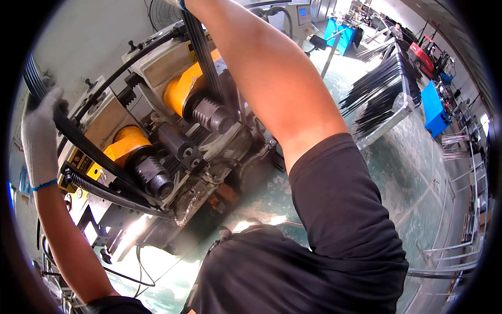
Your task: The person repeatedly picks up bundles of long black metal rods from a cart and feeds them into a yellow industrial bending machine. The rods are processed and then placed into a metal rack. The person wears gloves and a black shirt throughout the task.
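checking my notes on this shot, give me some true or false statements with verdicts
1. The left hand holds a dark bundle. True.
2. The cuff at the left wrist is red. False: the cuff is blue.
3. Two yellow collars are on the machine. True.
4. The right hand is wholly in view. False: the top edge cuts off most of the right hand.
5. Dark rods lie to the right of the right arm. True.

From here the right hand (174, 2) is mostly chopped off up top, can't tell its grip. Left hand's (41, 136) fingers get partly lost around the black rods (89, 149).
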